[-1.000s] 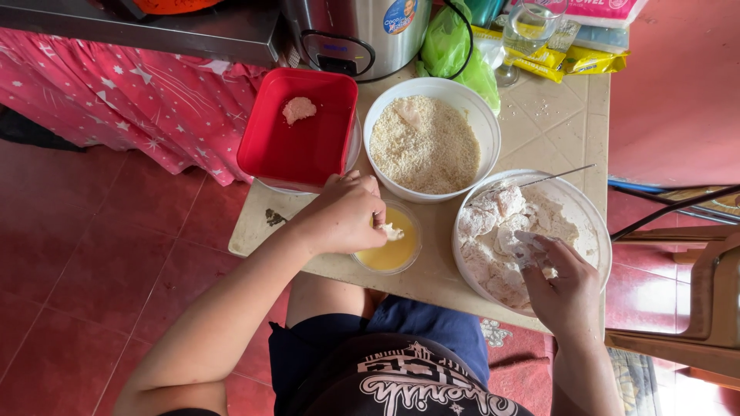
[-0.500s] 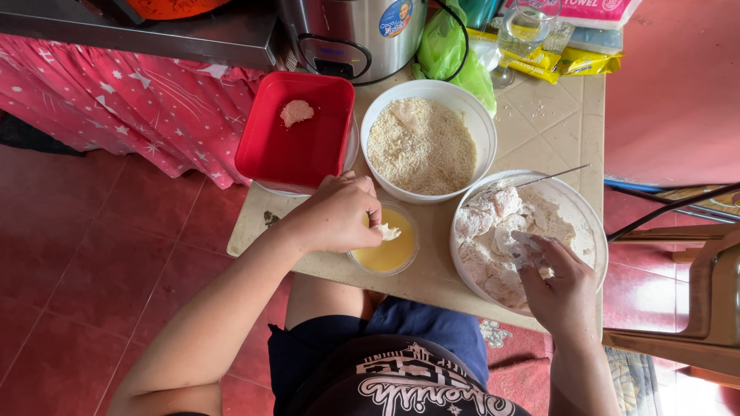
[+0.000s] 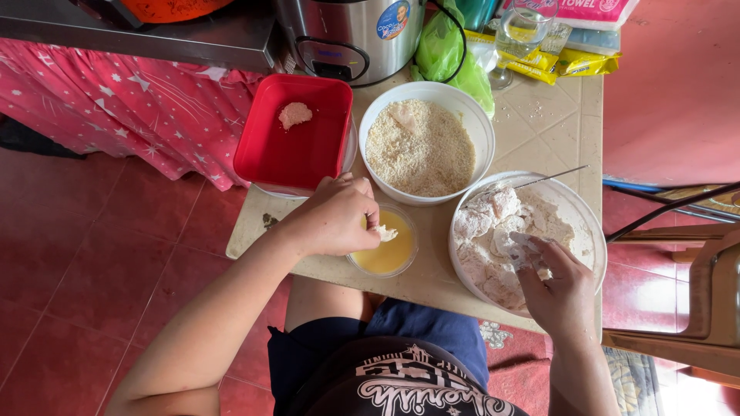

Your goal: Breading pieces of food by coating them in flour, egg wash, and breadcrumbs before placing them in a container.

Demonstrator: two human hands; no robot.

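Left hand [image 3: 333, 217] curled shut around a small floured piece [image 3: 385, 233], dipping it at the rim of the small clear bowl of yellow egg wash [image 3: 383, 252] near the front edge of the table [image 3: 539, 131]. Right hand [image 3: 560, 283] resting inside the large clear bowl [image 3: 590, 231] at the front right corner, fingers loosely bent on the floured pieces [image 3: 493, 231], pinching one pale lump; how firm the hold is cannot be told.

Best done, by the look of it, with a full turn of the piece in the egg so every floured face gets wet, then a short pause over the small bowl to let the drip fall before moving on. Better also to keep the wet hand out of the dry coatings, to avoid clumps on the fingers.

Piece in the left hand small, whitish, lumpy, dusted with flour, partly hidden by the fingers, touching the yellow liquid. Behind the egg wash, a white bowl of breadcrumbs [image 3: 421, 148] at mid-table. To its left, a red square tray [image 3: 262, 154] at the left edge holding one crumbed piece [image 3: 294, 115]. Thin metal utensil [image 3: 551, 177] leaning on the large bowl's back rim.
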